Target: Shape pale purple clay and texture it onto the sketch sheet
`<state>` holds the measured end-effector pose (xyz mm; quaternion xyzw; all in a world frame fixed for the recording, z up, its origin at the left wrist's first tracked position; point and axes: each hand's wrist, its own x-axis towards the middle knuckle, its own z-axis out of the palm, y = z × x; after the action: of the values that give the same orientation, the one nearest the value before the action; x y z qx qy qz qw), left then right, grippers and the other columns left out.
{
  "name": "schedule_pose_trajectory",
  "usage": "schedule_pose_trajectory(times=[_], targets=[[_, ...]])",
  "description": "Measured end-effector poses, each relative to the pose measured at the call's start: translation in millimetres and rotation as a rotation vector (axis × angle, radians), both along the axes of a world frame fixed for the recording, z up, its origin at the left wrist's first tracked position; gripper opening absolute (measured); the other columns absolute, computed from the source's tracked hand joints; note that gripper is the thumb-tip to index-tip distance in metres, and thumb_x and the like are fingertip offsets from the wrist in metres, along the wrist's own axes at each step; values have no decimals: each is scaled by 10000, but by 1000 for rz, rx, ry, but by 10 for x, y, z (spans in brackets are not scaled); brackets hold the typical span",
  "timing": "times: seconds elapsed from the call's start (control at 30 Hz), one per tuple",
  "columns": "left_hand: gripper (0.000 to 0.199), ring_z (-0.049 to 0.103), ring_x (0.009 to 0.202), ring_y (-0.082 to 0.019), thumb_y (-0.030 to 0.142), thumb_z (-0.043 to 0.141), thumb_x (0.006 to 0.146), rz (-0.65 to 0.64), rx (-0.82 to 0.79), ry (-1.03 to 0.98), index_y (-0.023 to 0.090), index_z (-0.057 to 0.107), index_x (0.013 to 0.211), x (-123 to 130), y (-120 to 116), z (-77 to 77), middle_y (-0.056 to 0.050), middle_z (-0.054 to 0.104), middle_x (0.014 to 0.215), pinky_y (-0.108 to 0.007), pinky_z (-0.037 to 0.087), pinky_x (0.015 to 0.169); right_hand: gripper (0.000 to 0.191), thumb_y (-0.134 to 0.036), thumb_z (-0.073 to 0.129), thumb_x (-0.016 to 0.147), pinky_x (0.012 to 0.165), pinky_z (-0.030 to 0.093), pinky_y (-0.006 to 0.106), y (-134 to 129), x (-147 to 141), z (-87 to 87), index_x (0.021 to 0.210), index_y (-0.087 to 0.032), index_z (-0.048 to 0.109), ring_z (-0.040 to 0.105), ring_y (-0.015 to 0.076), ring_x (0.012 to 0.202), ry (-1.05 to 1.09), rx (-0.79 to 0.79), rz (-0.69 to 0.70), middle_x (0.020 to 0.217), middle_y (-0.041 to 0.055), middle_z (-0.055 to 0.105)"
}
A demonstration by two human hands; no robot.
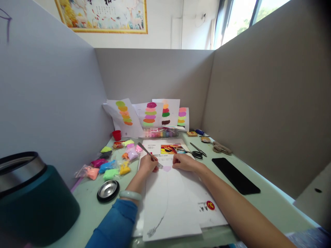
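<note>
My left hand (149,164) is closed around a metal fork (146,149), its tines pointing down at the paper beside a small pale purple patch (167,168). On the other side of that patch, my right hand (181,162) rests on the paper with its fingers pressed together; what they hold, if anything, is hidden. The white sheet (176,203) under both hands bears a thin pencil line and a dark scribble near its front edge. Black-handled scissors (197,155) lie just beyond my right hand.
Bagged coloured clay (111,174), a round metal lid (108,190) and a large green flask (38,206) are at the left. A black slab (236,175) lies at the right. Colour-swatch sheets (150,115) lean near the back partition (155,72).
</note>
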<state>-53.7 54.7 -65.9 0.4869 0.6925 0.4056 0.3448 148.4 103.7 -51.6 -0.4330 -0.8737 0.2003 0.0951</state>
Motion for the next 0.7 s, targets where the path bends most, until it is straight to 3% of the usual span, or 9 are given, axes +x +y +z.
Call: schedule_pose_trajectory(times=[0.7], targets=[[138, 619, 440, -160, 37, 592, 685, -1, -23, 19, 140, 577, 776, 46, -12, 31, 5, 606, 466, -214, 497, 428, 139, -297, 618, 732, 583, 325, 224, 1, 2, -3, 827, -195, 628, 570, 159, 757, 14, -3, 10, 862, 27, 669]])
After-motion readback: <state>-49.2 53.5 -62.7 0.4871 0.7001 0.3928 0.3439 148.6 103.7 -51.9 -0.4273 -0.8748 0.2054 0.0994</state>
